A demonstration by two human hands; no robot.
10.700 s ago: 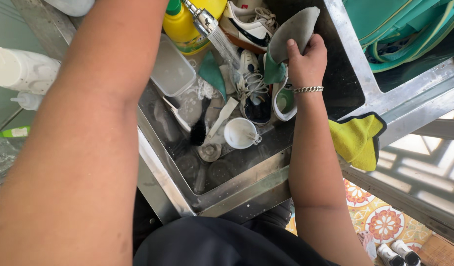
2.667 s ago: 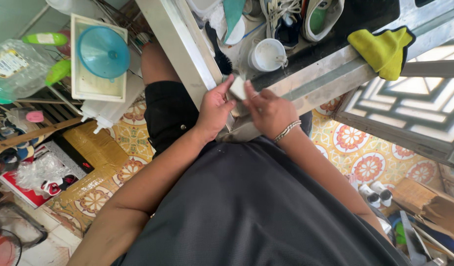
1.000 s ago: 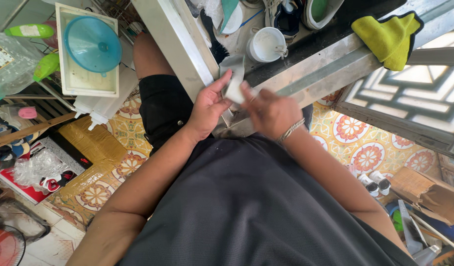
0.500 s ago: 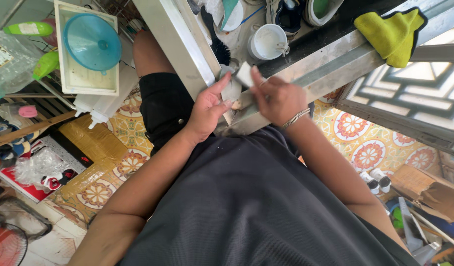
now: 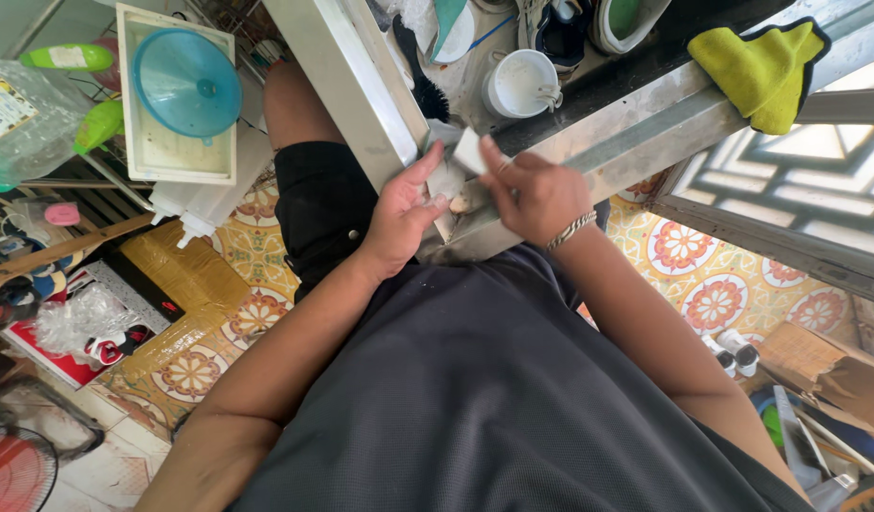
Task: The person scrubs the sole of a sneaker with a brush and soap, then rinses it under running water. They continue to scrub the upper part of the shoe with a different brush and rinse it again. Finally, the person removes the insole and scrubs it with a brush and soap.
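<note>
Right hand (image 5: 536, 194): grip closed, thumb and fingertips pinching a small white block (image 5: 469, 150), apparently a bar of soap or eraser sponge; which one cannot be told. Left hand (image 5: 404, 213): grip closed around a pale grey piece (image 5: 446, 177) held just under the block, the two touching. Much of the piece is hidden by the fingers.

Both hands work at the near edge of the steel sink (image 5: 588, 123), against its front rim, close to the person's body.

Judgement: the rubbing goes best with the left hand bracing the piece against the rim while the right draws the block across it in short strokes, pressure kept light so the block does not slip out.

Inside the basin, near the front edge: a white cup (image 5: 520, 83), a black brush (image 5: 420, 76), shoes. A yellow cloth (image 5: 759, 62) hangs over the rim toward the right corner.
</note>
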